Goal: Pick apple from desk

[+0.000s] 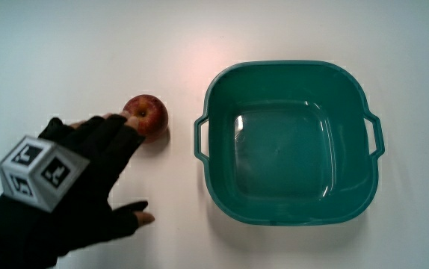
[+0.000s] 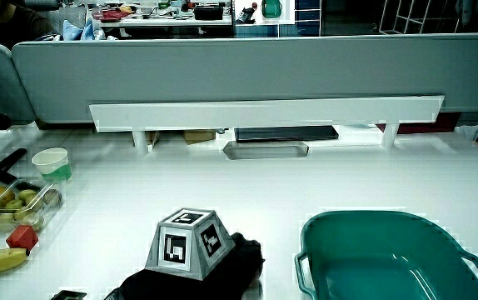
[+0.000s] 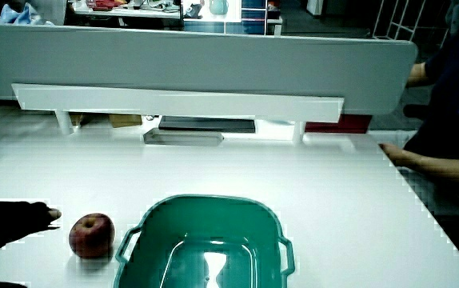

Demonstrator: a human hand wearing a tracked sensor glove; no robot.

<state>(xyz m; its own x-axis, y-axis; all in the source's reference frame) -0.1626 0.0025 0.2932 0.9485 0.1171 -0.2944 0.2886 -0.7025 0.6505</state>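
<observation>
My hand (image 1: 72,187) lies on the desk (image 1: 87,45), fingertips touching the apple (image 1: 147,116). Grip open, holding nothing. Teal basin (image 1: 289,209) beside the apple.

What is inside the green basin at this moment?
Nothing: the green basin shows only its bare, shiny bottom in the main view. The apple lies on the table beside it, with the hand reaching it. In both side views the basin's nearer part is cut off.

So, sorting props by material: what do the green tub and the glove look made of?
The tub looks like glossy moulded plastic: its floor mirrors the light and the handles are one piece with it. The hand wears what seems a matte black knit fabric, though the weave is hard to tell.
</observation>
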